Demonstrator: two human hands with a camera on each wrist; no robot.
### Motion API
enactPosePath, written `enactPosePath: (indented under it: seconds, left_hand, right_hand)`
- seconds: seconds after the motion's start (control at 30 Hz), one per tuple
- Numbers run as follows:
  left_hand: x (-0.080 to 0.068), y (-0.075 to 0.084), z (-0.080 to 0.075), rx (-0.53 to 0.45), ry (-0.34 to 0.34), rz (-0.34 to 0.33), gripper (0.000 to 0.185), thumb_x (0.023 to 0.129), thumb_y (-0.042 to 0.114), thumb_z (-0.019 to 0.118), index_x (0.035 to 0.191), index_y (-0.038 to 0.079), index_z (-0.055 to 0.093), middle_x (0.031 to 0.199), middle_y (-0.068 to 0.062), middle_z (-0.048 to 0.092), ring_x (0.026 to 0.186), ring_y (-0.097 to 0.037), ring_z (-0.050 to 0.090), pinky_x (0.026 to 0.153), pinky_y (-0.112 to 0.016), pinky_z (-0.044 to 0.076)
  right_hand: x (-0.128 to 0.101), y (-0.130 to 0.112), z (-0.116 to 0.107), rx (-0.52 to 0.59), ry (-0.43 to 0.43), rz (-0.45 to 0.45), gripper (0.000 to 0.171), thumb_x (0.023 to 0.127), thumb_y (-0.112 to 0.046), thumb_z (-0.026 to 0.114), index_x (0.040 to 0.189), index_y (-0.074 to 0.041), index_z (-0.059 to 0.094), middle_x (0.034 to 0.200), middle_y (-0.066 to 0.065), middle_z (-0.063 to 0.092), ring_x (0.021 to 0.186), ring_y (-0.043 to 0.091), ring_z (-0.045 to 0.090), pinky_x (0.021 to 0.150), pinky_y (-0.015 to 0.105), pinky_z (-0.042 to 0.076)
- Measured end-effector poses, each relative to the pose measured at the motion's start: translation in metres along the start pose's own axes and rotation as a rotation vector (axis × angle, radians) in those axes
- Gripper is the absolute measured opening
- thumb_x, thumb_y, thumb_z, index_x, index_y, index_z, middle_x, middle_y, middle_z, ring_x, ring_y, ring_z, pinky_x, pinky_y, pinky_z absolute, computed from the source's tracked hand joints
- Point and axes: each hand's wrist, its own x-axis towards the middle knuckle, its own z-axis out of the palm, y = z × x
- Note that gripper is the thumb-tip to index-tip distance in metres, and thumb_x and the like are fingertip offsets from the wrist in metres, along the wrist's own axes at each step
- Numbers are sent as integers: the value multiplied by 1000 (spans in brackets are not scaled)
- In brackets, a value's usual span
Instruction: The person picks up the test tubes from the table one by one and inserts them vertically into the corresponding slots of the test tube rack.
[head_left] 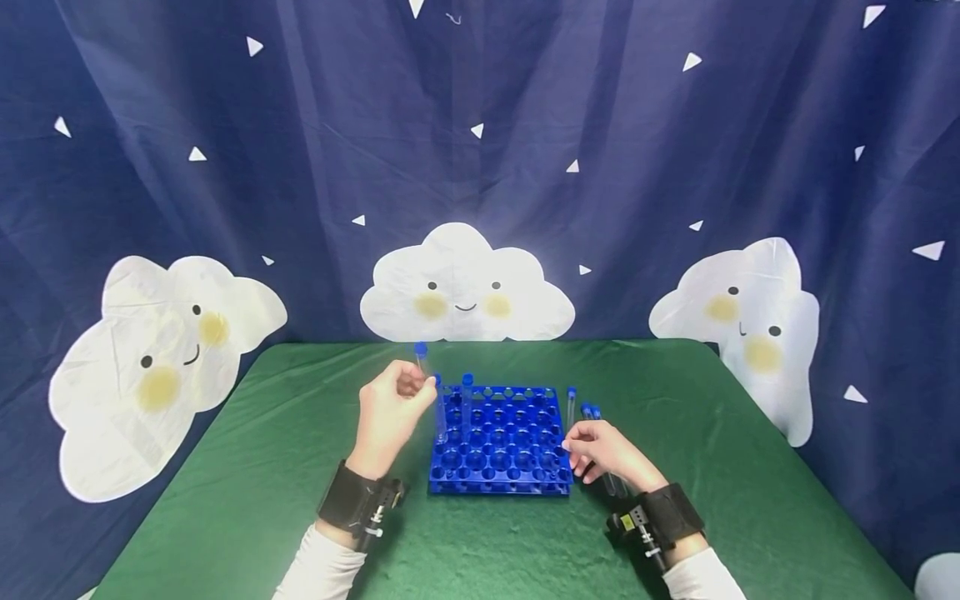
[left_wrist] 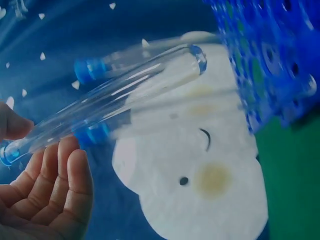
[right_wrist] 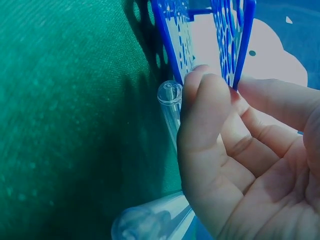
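A green table (head_left: 300, 467) stood before a dark blue curtain (head_left: 225, 167) with cloud faces. Only the right wrist view showed the right hand (head_left: 603, 454) with fingertips (right_wrist: 200, 85) curled against the blue rack (head_left: 498, 442), loose tubes (head_left: 592, 417) just beside. The left hand (head_left: 390, 412), raised beside the rack, pinched a clear capped tube (left_wrist: 115, 107) near its blue cap.
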Motion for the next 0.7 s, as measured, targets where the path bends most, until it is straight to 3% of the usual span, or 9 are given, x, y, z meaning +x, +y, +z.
enactPosePath:
  seconds: [0.37,0.7]
  left_hand:
    - [-15,23,35,-45,-80,64,14,82,16,73,89,12,61,81,1,68,71,-8,65,66,-21,57]
    - [-23,31,63,120,-60,164,15,82,17,73,90,13,61,80,2,69,72,-8,66,67,-25,57]
  right_hand:
    - [0,1,0,21,-4,8,18,96,-15,58,95,3,59,69,5,61,59,15,61,52,34,57]
    - [1,2,0,19,7,6,16,96,-14,56,95,2,59,69,6,61,59,16,61,52,33,57]
